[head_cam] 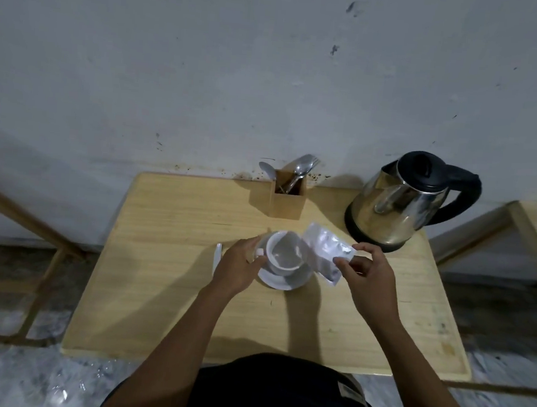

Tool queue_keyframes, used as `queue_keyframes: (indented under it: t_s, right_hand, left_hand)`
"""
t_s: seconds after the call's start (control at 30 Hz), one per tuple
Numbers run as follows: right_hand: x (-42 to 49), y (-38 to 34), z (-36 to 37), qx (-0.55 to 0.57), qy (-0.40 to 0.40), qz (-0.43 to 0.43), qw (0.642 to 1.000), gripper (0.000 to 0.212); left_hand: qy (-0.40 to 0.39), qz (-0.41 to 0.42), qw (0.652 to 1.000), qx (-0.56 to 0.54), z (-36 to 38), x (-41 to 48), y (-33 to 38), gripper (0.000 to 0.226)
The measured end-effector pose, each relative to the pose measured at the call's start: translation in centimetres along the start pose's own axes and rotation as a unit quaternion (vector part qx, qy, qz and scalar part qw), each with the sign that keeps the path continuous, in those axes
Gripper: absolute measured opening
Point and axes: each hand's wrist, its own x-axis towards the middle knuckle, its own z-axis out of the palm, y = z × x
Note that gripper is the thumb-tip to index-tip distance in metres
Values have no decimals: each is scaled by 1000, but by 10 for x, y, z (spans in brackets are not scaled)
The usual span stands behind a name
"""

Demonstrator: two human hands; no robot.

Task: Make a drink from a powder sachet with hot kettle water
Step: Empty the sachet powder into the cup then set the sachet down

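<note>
A white cup (285,253) stands on a white saucer (281,279) in the middle of the wooden table (162,291). My left hand (239,267) grips the cup on its left side, by the handle. My right hand (368,277) pinches a silvery powder sachet (323,250) by its right end, and the sachet's far end tilts over the cup's right rim. I cannot tell whether powder is falling. A steel kettle (397,205) with a black lid and handle stands at the table's back right.
A wooden holder (286,201) with spoons and a fork stands at the back, against the grey wall. A small white strip (217,257) lies left of my left hand. Wooden frames stand on both sides of the table.
</note>
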Motion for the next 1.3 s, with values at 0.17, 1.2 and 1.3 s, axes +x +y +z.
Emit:
queue_keyframes:
  t_s: [0.17, 1.2, 1.3]
  right_hand:
    - [13, -8, 9, -52, -40, -57, 996, 28]
    - [72, -41, 38, -300, -160, -365, 867, 45]
    - [74, -40, 26, -282, -171, -256, 909, 50]
  left_hand:
    - [13, -25, 999, 28, 8, 8, -9, 33]
    - [0, 106, 991, 77, -5, 55, 27, 15]
    - [16, 97, 993, 61, -2, 56, 21, 15]
